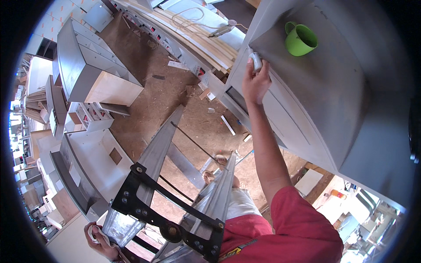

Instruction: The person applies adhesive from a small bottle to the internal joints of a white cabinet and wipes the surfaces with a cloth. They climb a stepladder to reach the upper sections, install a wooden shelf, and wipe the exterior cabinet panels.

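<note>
My right hand [256,84] is closed around a small pale grey, rounded object [255,62], whose exact kind I cannot make out. It is at the near edge of a large grey cabinet [315,94], to the left of a green mug [301,40] sitting on the cabinet's surface. Low on the left, my left hand [104,246] is closed on a crumpled white cloth [95,233], beside the side rail of a metal folding ladder [125,225]. The ladder's black hinge bracket [169,217] crosses in front of my body.
Grey cabinets [83,61] and an open white carcass [103,162] stand at left. Wood strips [197,37] and a corded tool [221,30] lie beyond the grey cabinet. Offcuts litter the brown floor [144,83]. The ladder's legs reach down to it.
</note>
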Demonstrator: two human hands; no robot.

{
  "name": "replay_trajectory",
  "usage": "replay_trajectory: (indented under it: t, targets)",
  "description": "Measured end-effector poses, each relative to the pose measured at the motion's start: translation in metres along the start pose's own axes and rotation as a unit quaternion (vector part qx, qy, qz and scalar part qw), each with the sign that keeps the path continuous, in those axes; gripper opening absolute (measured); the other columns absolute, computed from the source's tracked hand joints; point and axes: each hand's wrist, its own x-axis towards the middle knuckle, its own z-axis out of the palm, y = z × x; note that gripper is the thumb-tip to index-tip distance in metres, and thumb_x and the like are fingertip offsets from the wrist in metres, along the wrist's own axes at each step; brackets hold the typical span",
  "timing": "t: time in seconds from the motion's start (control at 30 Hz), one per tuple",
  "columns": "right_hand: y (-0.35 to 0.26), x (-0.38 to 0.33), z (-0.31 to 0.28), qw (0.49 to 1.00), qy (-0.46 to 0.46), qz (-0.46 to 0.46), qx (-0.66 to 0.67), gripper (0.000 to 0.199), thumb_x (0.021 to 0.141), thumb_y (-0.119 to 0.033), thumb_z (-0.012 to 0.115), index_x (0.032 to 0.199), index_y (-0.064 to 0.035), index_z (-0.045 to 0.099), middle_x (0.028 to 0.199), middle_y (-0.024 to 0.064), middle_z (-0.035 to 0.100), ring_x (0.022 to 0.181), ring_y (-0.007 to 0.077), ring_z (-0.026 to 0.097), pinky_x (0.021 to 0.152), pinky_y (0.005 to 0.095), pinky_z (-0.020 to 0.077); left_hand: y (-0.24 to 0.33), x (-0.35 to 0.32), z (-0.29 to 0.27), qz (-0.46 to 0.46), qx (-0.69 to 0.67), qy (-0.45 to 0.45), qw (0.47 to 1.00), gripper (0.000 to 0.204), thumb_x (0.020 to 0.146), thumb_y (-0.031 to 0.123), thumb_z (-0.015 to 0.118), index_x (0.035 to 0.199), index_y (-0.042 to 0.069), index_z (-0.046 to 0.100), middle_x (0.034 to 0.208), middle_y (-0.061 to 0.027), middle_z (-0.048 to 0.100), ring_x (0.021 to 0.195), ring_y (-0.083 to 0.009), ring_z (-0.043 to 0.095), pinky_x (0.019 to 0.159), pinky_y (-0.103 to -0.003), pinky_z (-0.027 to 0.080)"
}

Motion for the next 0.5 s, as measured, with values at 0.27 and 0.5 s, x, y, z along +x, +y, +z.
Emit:
replay_trajectory:
  t: [0.27, 0.5]
  targets:
    - [-0.049, -0.073, -0.107, 0.68, -0.341, 0.442, 0.474, 0.032, 0.095, -0.038, 0.067, 0.096, -0.0076, 0.057, 0.068, 0.004, 0.062, 0.051, 0.0119, 0.058, 0.045, 0.0259, 0.043, 0.012, -0.004, 0.0, 0.005, -0.012, -0.007, 1.0, 0.025, 0.102, 0.024, 0.056, 0.111, 0.001, 0.058, 0.092, -0.003, 0.057, 0.085, -0.0133, 0.053, 0.081, -0.028, 0.043]
    - [-0.16, -0.11, -0.244, 0.519, -0.429, 0.472, 0.569, 0.038, 0.095, -0.027, 0.07, 0.119, -0.0044, 0.052, 0.078, 0.0085, 0.064, 0.057, 0.0143, 0.062, 0.042, 0.0272, 0.0456, 0.022, -0.001, -0.009, 0.028, -0.081, 0.058, 0.995, 0.018, 0.106, 0.019, 0.048, 0.111, 0.001, 0.049, 0.098, -0.0109, 0.053, 0.087, -0.021, 0.055, 0.083, -0.034, 0.047]
